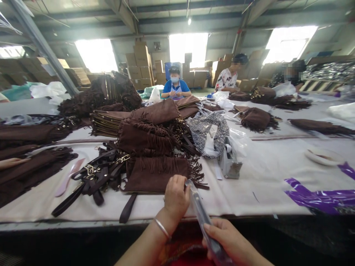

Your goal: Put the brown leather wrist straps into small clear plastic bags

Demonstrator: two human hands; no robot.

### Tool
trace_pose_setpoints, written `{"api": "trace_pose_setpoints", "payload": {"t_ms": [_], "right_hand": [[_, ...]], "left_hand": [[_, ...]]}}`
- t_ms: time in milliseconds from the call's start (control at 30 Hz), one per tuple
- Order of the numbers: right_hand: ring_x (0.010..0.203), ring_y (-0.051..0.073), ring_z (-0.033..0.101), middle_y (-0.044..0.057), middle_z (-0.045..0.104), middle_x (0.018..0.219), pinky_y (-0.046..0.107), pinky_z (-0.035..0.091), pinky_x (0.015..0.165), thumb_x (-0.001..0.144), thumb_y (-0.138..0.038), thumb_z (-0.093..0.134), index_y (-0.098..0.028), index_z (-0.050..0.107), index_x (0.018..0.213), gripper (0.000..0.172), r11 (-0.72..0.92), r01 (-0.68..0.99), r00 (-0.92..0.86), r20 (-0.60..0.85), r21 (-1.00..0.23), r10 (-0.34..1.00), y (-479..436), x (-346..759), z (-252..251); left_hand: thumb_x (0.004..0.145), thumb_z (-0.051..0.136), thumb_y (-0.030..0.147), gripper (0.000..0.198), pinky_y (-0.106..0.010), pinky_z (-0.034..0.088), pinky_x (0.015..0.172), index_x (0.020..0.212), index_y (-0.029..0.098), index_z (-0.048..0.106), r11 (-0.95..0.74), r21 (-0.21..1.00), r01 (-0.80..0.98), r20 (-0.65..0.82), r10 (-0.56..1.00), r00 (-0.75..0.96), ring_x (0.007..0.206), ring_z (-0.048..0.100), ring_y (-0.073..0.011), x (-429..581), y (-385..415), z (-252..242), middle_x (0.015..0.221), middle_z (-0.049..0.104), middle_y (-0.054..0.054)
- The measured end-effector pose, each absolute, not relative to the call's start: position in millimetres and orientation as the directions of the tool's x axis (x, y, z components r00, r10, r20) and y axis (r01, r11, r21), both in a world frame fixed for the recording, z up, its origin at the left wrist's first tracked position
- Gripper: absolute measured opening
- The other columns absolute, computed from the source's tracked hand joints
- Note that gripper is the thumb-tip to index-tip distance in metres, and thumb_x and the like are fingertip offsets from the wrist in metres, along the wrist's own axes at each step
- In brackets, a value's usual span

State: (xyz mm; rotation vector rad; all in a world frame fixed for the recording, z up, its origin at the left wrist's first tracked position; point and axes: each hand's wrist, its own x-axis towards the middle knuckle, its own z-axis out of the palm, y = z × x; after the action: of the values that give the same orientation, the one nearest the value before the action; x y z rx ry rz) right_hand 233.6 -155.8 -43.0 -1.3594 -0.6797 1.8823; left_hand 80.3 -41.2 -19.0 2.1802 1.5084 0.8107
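Observation:
A long, narrow plastic-wrapped strip [200, 208], greyish and shiny, slants up from the table's front edge. My right hand [226, 238] is closed round its lower part, thumb on top. At the upper end, my left hand [176, 195], with a silver bangle on the wrist, has its fingers curled against the strip; the fingertips are partly hidden. Just beyond lies a dark brown fringed bag [158, 173], flat on the white cloth. Left of it are dark straps with gold buckles [97, 171], tangled in a heap.
Stacked brown fringed bags [149, 133] rise behind. A tape dispenser [232, 164] stands beside a grey speckled cloth [208, 133]. A pink comb [69, 177] lies left, a purple plastic bag [318, 197] right. Another person's hand [13, 162] reaches in at left; other people sit across the table.

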Motion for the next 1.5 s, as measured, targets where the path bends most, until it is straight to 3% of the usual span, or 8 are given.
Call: {"api": "trace_pose_setpoints", "payload": {"t_ms": [100,200,333,600,733,967,1233,1500], "right_hand": [[0.043,0.010,0.059,0.007,0.070,0.064,0.017,0.035,0.040,0.074,-0.051,0.069,-0.014,0.056,0.076,0.040,-0.580,-0.285,-0.133,-0.568,-0.763,0.812,-147.4,231.7,-41.1],[0.043,0.011,0.060,0.005,0.070,0.065,0.018,0.037,0.041,0.074,-0.047,0.069,-0.014,0.056,0.078,0.035,-0.578,-0.342,-0.101,-0.583,-0.741,0.806,-137.3,229.8,-40.1],[0.043,0.012,0.060,0.004,0.070,0.064,0.019,0.038,0.040,0.073,-0.046,0.069,-0.014,0.058,0.080,0.034,-0.582,-0.393,-0.127,-0.585,-0.712,0.801,-133.9,226.2,-33.1],[0.041,0.013,0.061,0.005,0.069,0.059,0.019,0.039,0.040,0.074,-0.045,0.067,-0.014,0.056,0.074,0.033,-0.643,-0.304,-0.221,-0.604,-0.703,0.766,-152.3,228.7,-19.2],[0.042,0.014,0.061,0.005,0.069,0.059,0.019,0.039,0.039,0.077,-0.044,0.064,-0.014,0.057,0.079,0.030,-0.668,-0.286,-0.221,-0.631,-0.687,0.743,-154.9,233.2,-24.7],[0.042,0.010,0.059,0.002,0.068,0.061,0.019,0.040,0.041,0.083,-0.043,0.059,-0.016,0.056,0.077,0.028,-0.650,-0.292,-0.143,-0.641,-0.701,0.755,-134.9,225.0,-24.4],[0.042,0.011,0.057,0.003,0.068,0.063,0.021,0.038,0.042,0.072,-0.057,0.064,-0.015,0.058,0.075,0.043,-0.528,-0.235,-0.080,-0.525,-0.816,0.847,-128.4,219.7,-27.3],[0.064,0.017,0.061,0.003,0.067,0.066,0.027,0.045,0.061,0.092,-0.042,0.046,-0.018,0.065,0.070,0.037,-0.060,0.443,-0.107,-0.120,-0.895,0.987,-121.2,235.3,-19.0]], "left_hand": [[0.088,0.053,0.032,0.014,-0.031,0.041,0.074,0.082,0.022,0.061,-0.218,0.831,0.511,0.122,0.969,0.215,0.076,0.058,-0.0210,73.4,-69.6,-24.0,0.079,0.063,-0.005],[0.083,0.060,0.040,0.021,-0.028,0.041,0.060,0.076,0.021,0.062,0.136,0.944,0.300,-0.209,0.951,0.228,0.065,0.061,-0.0198,71.9,-87.2,-29.1,0.070,0.066,-0.005],[0.083,0.057,0.048,0.031,-0.027,0.045,0.053,0.082,0.017,0.062,0.519,0.839,0.162,-0.543,0.794,0.273,0.067,0.069,-0.0224,78.0,-88.9,-20.6,0.079,0.072,-0.009],[0.082,0.057,0.058,0.048,-0.037,0.054,0.062,0.086,0.011,0.061,0.763,0.606,-0.225,-0.678,0.644,0.354,0.061,0.067,-0.0230,112.3,-69.3,-23.8,0.076,0.071,-0.013],[0.089,0.050,0.038,0.028,-0.034,0.053,0.059,0.085,0.012,0.057,0.792,0.477,-0.381,-0.744,0.595,0.305,0.068,0.070,-0.0232,127.9,-58.9,-35.0,0.086,0.071,-0.014],[0.089,0.050,0.028,0.019,-0.032,0.055,0.069,0.091,0.011,0.059,0.737,0.506,-0.448,-0.694,0.657,0.295,0.076,0.070,-0.0216,128.8,-61.5,-32.8,0.091,0.072,-0.016],[0.089,0.051,0.050,0.038,-0.022,0.035,0.036,0.081,0.014,0.059,0.757,0.491,-0.431,-0.616,0.652,0.443,0.038,0.046,-0.0104,111.5,-84.3,-27.7,0.058,0.059,-0.001],[0.081,0.065,0.034,0.021,-0.022,0.044,0.050,0.078,0.015,0.056,0.668,0.636,-0.385,-0.588,0.743,0.318,0.050,0.052,-0.0100,96.7,-97.0,-25.1,0.060,0.057,0.001]]}}
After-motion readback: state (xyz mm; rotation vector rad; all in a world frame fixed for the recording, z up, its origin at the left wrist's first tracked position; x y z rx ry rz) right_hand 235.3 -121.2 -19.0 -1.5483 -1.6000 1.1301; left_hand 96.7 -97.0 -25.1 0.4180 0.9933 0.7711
